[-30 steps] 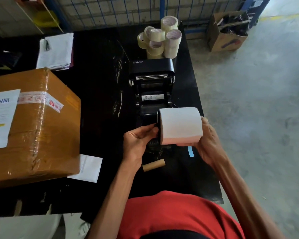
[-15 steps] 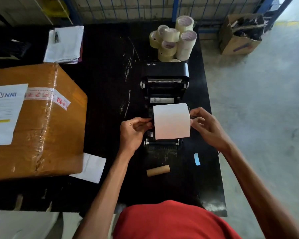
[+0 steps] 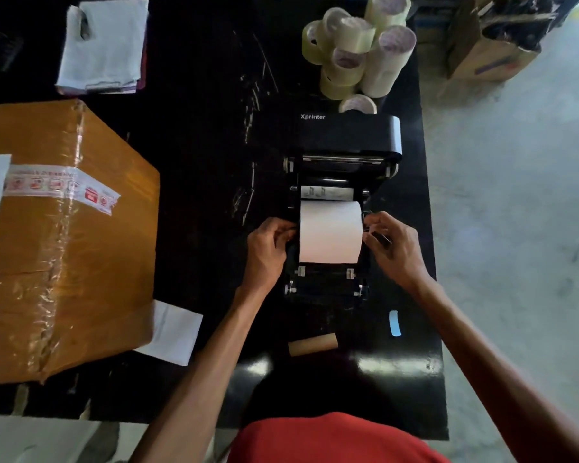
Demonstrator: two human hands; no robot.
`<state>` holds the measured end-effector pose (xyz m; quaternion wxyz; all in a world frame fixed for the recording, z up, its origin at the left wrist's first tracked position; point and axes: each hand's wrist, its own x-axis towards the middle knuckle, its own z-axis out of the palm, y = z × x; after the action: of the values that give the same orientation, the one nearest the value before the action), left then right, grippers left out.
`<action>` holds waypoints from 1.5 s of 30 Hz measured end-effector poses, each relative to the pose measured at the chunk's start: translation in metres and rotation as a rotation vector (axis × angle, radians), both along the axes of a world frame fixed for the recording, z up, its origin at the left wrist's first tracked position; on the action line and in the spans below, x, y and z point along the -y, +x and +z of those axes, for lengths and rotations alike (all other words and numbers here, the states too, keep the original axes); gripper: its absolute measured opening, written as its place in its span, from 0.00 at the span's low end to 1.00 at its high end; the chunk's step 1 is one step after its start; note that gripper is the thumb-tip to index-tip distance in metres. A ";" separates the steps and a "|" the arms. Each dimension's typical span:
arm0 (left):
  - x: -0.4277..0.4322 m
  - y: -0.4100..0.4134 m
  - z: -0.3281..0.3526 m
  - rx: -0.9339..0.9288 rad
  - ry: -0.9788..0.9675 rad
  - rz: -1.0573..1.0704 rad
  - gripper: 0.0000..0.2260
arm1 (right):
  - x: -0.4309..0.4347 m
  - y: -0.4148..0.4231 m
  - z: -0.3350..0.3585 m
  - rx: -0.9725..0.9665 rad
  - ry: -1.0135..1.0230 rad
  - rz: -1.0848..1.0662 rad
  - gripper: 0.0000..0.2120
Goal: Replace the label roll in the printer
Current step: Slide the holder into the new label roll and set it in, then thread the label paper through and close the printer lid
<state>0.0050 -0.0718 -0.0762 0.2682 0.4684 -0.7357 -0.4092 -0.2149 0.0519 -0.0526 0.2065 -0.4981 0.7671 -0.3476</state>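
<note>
Hands: two, left hand (image 3: 268,252) and right hand (image 3: 393,248), grasping label roll (image 3: 330,232) ends
Printer (image 3: 345,135): one, open, frame centre
Empty core (image 3: 312,344): one, below

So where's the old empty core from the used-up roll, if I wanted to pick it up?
Start at the black Xprinter label printer, open in the middle of the black table, and come straight toward the person. The empty cardboard core lies on its side on the tabletop just past the printer's front edge. It is a bare brown tube, unlike the white label roll or the blue strip to its right.
</note>
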 end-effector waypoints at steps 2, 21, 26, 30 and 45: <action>0.001 -0.003 -0.004 0.051 -0.093 -0.001 0.07 | 0.001 0.001 -0.005 -0.015 0.022 -0.011 0.11; -0.005 -0.003 -0.021 0.155 -0.240 -0.030 0.05 | -0.001 0.003 -0.029 -0.042 0.103 -0.087 0.13; -0.005 -0.002 -0.021 0.170 -0.253 -0.056 0.05 | -0.007 0.012 -0.030 -0.043 0.136 -0.101 0.13; -0.005 -0.001 -0.020 0.188 -0.271 -0.076 0.06 | -0.007 0.013 -0.030 -0.034 0.148 -0.119 0.12; -0.009 -0.006 -0.019 0.208 -0.279 -0.086 0.07 | -0.007 0.014 -0.022 -0.019 0.137 -0.115 0.11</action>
<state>-0.0009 -0.0628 -0.0950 0.2353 0.4346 -0.8284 -0.2639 -0.2005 0.0587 -0.0749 0.2126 -0.4412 0.8184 -0.3006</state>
